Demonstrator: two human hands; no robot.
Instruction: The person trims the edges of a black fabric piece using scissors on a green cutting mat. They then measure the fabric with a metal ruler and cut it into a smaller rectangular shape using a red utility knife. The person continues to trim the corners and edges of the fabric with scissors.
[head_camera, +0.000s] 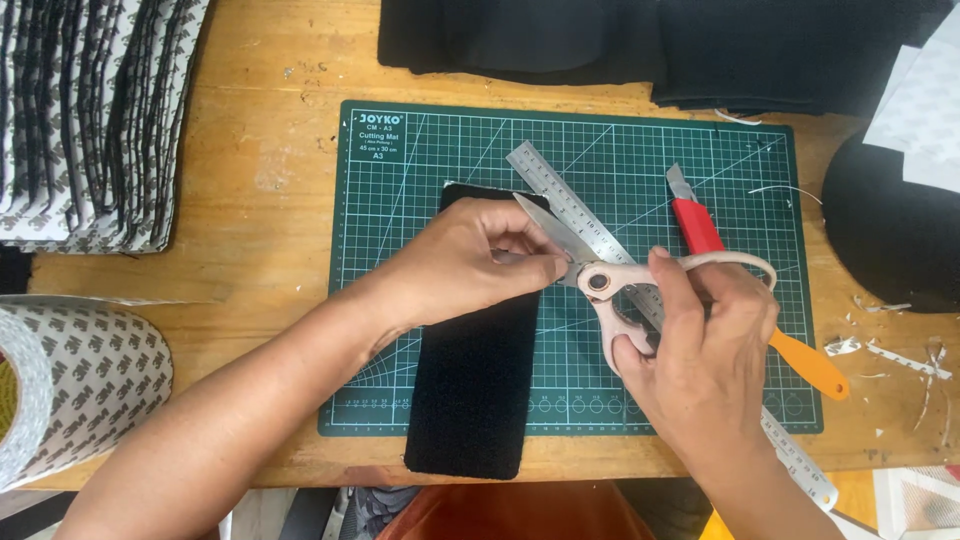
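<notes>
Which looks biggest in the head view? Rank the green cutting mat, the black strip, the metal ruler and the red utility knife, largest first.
1. Green cutting mat, by far the largest.
2. Black strip.
3. Metal ruler: longer than the strip but much narrower, and partly hidden under the hands, so second and third are unsure.
4. Red utility knife, with only part showing.

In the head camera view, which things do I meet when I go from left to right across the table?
Roll of backing paper → black fabric strip → left hand → scissors → right hand → orange-handled tool → paper scraps.
</notes>
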